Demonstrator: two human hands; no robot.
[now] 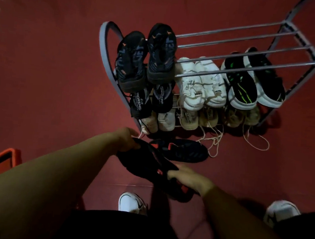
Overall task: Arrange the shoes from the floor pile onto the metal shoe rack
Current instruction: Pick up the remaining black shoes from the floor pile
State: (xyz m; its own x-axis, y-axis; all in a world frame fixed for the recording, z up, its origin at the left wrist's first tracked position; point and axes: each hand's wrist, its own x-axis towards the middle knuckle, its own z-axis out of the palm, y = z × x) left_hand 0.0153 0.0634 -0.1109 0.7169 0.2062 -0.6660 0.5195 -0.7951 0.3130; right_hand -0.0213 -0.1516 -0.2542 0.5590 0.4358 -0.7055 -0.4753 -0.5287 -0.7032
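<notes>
The metal shoe rack [234, 37] stands ahead on the red floor. Its top tier carries a black pair [148, 58] at the left end. The tier below holds another black pair [150, 101], a white pair [200, 85] and a black-and-green pair [250, 83]. Beige and white shoes [188, 118] fill the lowest tier. I hold a black shoe with red accents [145, 161] above the floor, my left hand [127, 137] gripping one end and my right hand [188, 178] the other. Its mate [184, 149] lies on the floor before the rack.
My two white sneakers [131, 202] [281, 210] stand on the red floor at the bottom. An orange-red frame [1, 159] juts in at the lower left. Loose laces [254, 142] trail from the lowest tier. The right part of the top tier has bare bars.
</notes>
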